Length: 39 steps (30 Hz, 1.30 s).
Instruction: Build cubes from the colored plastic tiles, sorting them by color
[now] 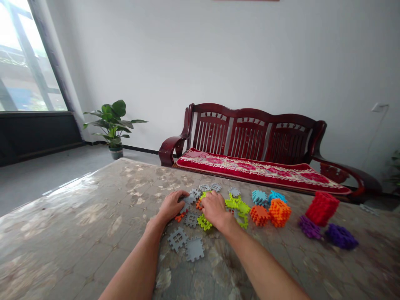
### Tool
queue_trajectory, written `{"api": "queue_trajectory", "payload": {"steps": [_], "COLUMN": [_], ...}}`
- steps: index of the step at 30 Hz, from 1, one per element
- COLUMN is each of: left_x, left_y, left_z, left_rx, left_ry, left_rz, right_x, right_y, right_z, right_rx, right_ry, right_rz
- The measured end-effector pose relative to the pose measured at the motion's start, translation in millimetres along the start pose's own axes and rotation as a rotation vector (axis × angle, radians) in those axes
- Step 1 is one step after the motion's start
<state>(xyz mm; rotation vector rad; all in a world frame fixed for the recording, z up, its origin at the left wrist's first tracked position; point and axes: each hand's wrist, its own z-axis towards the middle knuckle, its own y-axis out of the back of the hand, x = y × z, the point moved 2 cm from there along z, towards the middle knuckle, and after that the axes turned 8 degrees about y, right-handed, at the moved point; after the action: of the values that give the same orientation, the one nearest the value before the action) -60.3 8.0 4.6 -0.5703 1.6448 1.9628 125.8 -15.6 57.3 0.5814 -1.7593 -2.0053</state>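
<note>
My left hand (171, 206) rests at the left side of a loose pile of flat, notched puzzle tiles. Its thumb and fingers are apart and touch a grey tile (187, 201) at the edge of the pile. Over the middle of the pile is my right hand (214, 209), fingers spread and bent down onto the pieces; its fingertips are partly hidden. Beneath and around it lie lime-green tiles (204, 223) and orange bits. Nearer to me are a grey tile with a window cut-out (178, 239) and a solid grey tile (194, 249).
Right of the pile stand stacked orange tiles (280, 213), blue tiles (259, 197), a red stack (321, 208) and purple tiles (341, 236). All lie on a patterned table (93, 225). Behind it are a wooden bench (250, 129) and a potted plant (114, 125).
</note>
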Motion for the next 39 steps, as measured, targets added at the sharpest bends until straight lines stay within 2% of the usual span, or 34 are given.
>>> {"api": "queue_trajectory", "payload": {"steps": [5,9,12,15,18,21,24,32,39], "left_x": [5,6,5,5,5,3,3,10,5], "left_y": [-2,-3,-3,-2,-2,0,0,-5,-1], "left_z": [1,1,2,2,2,1,1,5,4], "left_rx": [-0.021,-0.035,-0.029,-0.02,-0.025,-0.032,-0.026,-0.028,-0.033], "left_ry": [0.014,0.038,0.04,0.044,0.056,0.073,0.075,0.052,0.063], "left_rz": [-0.057,-0.091,-0.092,-0.087,-0.074,-0.058,-0.059,-0.076,-0.055], "right_x": [-2,-22,-42,-58,-64,-57,-43,-30,-27], "right_y": [2,16,26,24,9,-6,-12,-11,-17], "right_z": [0,-17,-38,-60,-75,-84,-85,-78,-78], "right_rx": [0.002,0.012,-0.044,-0.084,-0.129,-0.176,-0.185,-0.196,-0.249], "right_ry": [0.021,0.13,0.179,0.115,-0.051,-0.258,-0.359,-0.379,-0.369], "right_rz": [0.04,0.209,0.243,0.234,0.279,0.28,0.215,0.086,0.076]}}
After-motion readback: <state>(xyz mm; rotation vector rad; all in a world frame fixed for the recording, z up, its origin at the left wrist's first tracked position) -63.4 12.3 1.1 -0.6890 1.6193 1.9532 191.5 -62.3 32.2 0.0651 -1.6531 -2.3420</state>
